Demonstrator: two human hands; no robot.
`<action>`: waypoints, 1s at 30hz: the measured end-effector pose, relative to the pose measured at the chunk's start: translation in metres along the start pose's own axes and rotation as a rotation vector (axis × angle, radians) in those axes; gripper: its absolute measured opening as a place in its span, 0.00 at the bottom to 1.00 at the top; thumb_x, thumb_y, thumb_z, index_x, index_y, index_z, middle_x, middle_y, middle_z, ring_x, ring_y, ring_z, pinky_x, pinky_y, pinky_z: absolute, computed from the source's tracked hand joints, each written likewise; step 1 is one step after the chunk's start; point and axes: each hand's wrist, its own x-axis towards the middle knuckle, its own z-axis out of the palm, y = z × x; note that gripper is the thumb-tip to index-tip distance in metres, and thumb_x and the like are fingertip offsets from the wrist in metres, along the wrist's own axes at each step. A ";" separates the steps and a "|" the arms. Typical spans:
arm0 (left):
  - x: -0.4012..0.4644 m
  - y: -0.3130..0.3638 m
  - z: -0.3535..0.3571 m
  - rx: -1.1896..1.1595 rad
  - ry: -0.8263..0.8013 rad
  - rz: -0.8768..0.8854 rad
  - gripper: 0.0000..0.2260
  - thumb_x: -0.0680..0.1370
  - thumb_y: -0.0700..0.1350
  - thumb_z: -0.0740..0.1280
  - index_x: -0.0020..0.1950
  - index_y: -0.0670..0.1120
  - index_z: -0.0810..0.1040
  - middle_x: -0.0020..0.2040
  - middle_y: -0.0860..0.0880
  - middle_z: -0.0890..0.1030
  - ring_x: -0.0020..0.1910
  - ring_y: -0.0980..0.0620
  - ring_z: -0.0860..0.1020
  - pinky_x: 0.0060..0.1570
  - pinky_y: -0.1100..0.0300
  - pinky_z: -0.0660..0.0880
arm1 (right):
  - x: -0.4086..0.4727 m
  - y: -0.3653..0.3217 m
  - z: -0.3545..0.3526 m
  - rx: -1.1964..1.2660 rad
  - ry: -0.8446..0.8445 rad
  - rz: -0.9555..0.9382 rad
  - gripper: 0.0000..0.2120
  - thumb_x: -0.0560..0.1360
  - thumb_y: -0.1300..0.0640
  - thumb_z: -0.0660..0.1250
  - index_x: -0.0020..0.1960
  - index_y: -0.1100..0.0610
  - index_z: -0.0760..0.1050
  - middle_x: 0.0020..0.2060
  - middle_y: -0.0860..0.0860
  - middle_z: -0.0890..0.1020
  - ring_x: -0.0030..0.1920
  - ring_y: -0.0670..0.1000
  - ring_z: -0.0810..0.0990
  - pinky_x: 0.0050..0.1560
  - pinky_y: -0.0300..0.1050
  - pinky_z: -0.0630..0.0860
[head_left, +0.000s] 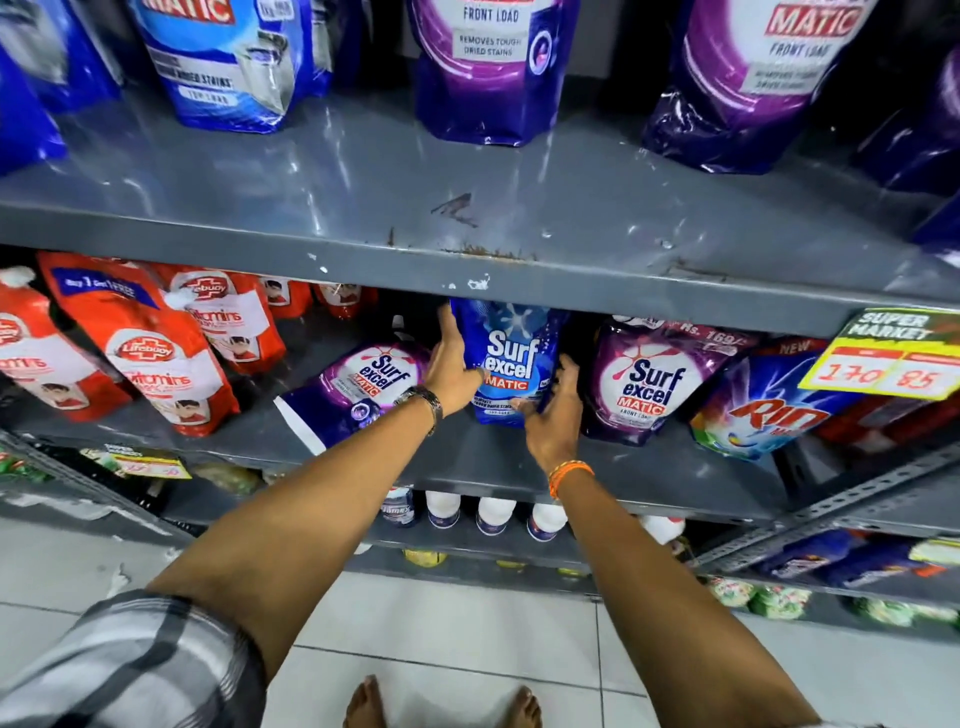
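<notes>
The blue Surf excel pouch (511, 358) stands upright on the middle shelf (649, 467), its top tucked under the front lip of the upper shelf (363, 218). We cannot tell whether its base rests on the board or hangs just above it. We see both hands on it. The left hand (454, 371) grips its left edge, thumb across the front and fingers reaching up along the side. The right hand (556, 415) clasps the lower right corner with fingers curled round the edge.

The pouch is sealed, so we see nothing of its contents. Just to its left a purple Surf excel pouch (358, 389) lies tipped over on the same shelf. To its right another purple pouch (641, 384) stands upright, with a Rin pouch (763, 415) leaning beside that. Red Lifebuoy pouches (150, 364) fill the left end of the shelf. The upper shelf carries more blue and purple pouches, all closed. On the shelf below we see a row of white bottles (496, 514). A yellow price tag (893, 364) hangs at the right.
</notes>
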 end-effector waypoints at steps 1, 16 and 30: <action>0.002 -0.002 0.002 0.016 0.003 0.001 0.48 0.71 0.27 0.68 0.81 0.45 0.41 0.72 0.39 0.72 0.68 0.41 0.75 0.67 0.45 0.74 | 0.001 0.002 0.001 -0.003 0.000 0.008 0.42 0.70 0.77 0.72 0.77 0.55 0.61 0.64 0.51 0.79 0.64 0.54 0.80 0.65 0.60 0.80; 0.017 -0.077 -0.126 0.657 0.000 -0.179 0.35 0.75 0.52 0.71 0.77 0.47 0.58 0.68 0.38 0.77 0.64 0.36 0.78 0.61 0.47 0.76 | -0.033 0.001 0.032 0.287 0.361 0.276 0.16 0.81 0.70 0.60 0.52 0.51 0.79 0.44 0.48 0.80 0.43 0.45 0.79 0.35 0.33 0.79; 0.017 -0.124 -0.168 0.041 -0.171 -0.539 0.32 0.71 0.32 0.73 0.74 0.36 0.67 0.71 0.42 0.72 0.68 0.45 0.72 0.60 0.61 0.69 | -0.018 -0.041 0.177 -0.073 0.116 0.567 0.30 0.77 0.55 0.74 0.70 0.70 0.68 0.68 0.65 0.77 0.69 0.62 0.78 0.65 0.50 0.75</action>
